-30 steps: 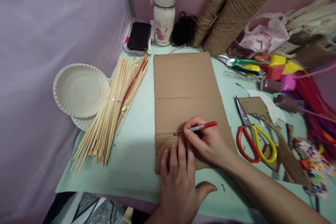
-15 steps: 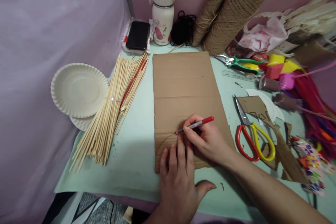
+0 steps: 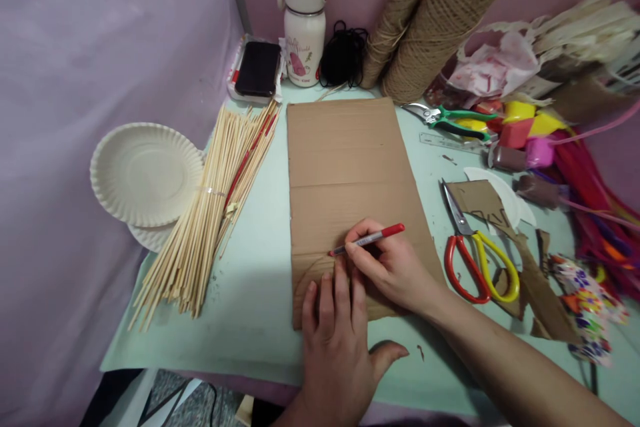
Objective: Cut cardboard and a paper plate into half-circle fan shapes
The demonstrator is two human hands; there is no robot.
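Note:
A brown cardboard sheet (image 3: 345, 160) lies on the pale green table cover. My right hand (image 3: 390, 267) grips a red-capped pen (image 3: 373, 238), its tip touching the cardboard just above the fingertips of my other hand. My left hand (image 3: 337, 340) lies flat on the lower part of the sheet, fingers slightly apart and thumb stretched to the right. A faint curved line runs on the cardboard left of the pen tip, partly hidden by the left fingers.
Wooden sticks (image 3: 200, 213) and paper plates (image 3: 147, 173) lie left. Behind stand a white bottle (image 3: 304, 47) and twine rolls (image 3: 435, 33), beside a phone (image 3: 259, 69). On the right are scissors (image 3: 465, 233), green-handled pruners (image 3: 450, 121), cardboard scraps (image 3: 545, 300) and craft supplies.
The whole view has shifted slightly, so things appear a little further left. Both hands keep nearly the same pose on the cardboard, with the pen still at the curved line.

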